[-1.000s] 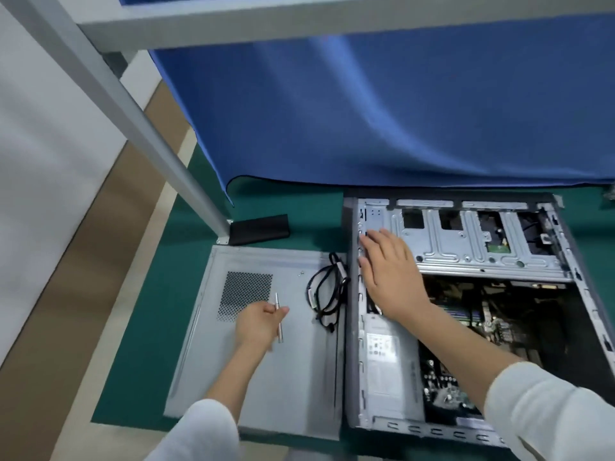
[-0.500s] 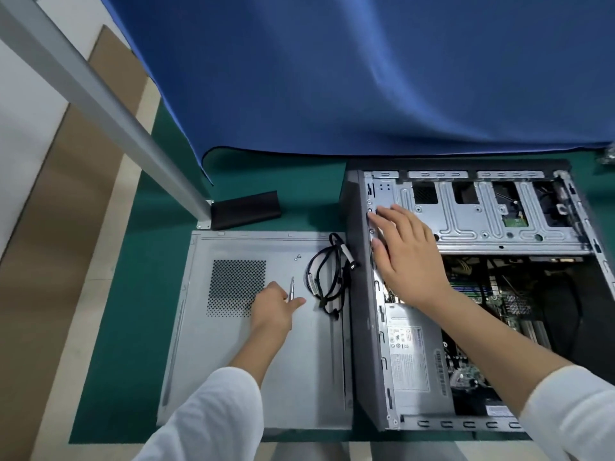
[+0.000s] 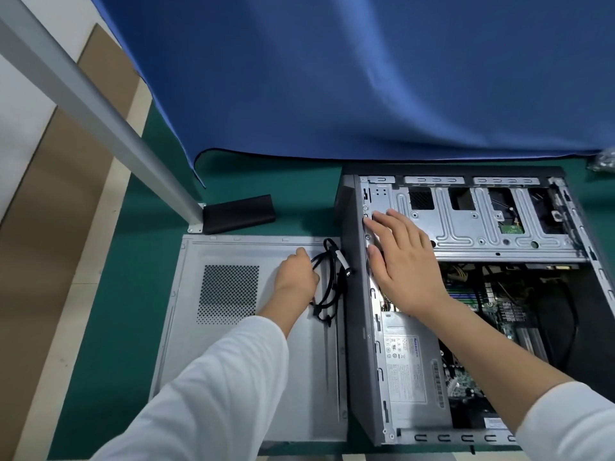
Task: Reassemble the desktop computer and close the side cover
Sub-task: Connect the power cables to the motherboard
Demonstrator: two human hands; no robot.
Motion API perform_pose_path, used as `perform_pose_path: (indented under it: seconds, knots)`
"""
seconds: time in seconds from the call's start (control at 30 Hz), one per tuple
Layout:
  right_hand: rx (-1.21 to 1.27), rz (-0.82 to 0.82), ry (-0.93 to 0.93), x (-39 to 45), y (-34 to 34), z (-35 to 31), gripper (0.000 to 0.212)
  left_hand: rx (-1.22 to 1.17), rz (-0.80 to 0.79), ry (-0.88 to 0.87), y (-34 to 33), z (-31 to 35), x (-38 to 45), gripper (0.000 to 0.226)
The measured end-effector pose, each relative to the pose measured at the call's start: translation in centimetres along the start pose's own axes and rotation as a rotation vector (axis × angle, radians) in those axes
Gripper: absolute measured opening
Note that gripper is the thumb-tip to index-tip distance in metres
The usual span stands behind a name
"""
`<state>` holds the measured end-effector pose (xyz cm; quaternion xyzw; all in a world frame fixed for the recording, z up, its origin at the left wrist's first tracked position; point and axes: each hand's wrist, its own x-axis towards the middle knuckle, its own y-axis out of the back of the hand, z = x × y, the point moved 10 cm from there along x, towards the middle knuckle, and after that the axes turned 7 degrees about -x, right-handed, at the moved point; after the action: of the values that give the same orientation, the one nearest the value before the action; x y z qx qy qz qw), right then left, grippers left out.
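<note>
The open desktop case (image 3: 362, 327) lies on the green mat, with its drive cage (image 3: 482, 227), power supply (image 3: 412, 371) and motherboard exposed. My right hand (image 3: 406, 264) rests flat with straight fingers on the cage's left edge. The grey side cover (image 3: 186, 327) lies flat to the left of the case. A looped black cable (image 3: 332, 287) sits on the cover's right part. My left hand (image 3: 296, 277) is on the cover with curled fingers gripping a strand of that cable. The thin screwdriver seen earlier is out of sight.
A black oblong block (image 3: 238, 209) lies behind the cover beside the foot of a slanted metal post (image 3: 100, 118). A blue cloth (image 3: 366, 78) hangs across the back. A small plastic bag (image 3: 604, 161) shows at the far right edge.
My left hand moved up and right across the cover from the screwdriver's spot to the cable. The right hand stayed on the cage. The camera tilted down and closer.
</note>
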<state>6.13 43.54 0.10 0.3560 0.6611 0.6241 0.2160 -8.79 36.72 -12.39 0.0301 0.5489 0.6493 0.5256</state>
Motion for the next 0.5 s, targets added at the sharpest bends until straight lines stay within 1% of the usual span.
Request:
perform_pose_path:
  seconds: [0.07,0.13,0.23,0.37,0.43,0.5]
  knots:
    - [-0.004,-0.004,0.006,0.0,-0.1,0.1,0.048,-0.033,-0.014,0.005,0.0,0.1,0.1,0.028]
    - [-0.008,0.001,0.007,0.0,0.0,0.1,0.048,-0.155,-0.038,-0.007,0.1,0.0,0.0,0.025]
    - [0.004,0.003,0.005,0.0,0.0,0.1,0.048,-0.567,-0.064,-0.009,0.7,-0.7,-1.2,0.022]
    - [-0.001,-0.033,0.012,-0.1,0.0,-0.2,0.052,-1.016,0.021,-0.028,3.8,-2.1,-3.9,0.026]
    - [0.006,-0.105,0.009,0.0,-0.1,-0.2,0.056,-1.18,0.034,-0.057,5.7,-2.1,-5.8,0.028]
    - [0.054,-0.213,0.013,0.1,-0.6,-0.1,0.054,-1.281,0.057,-0.065,7.7,-1.7,-7.5,0.029]
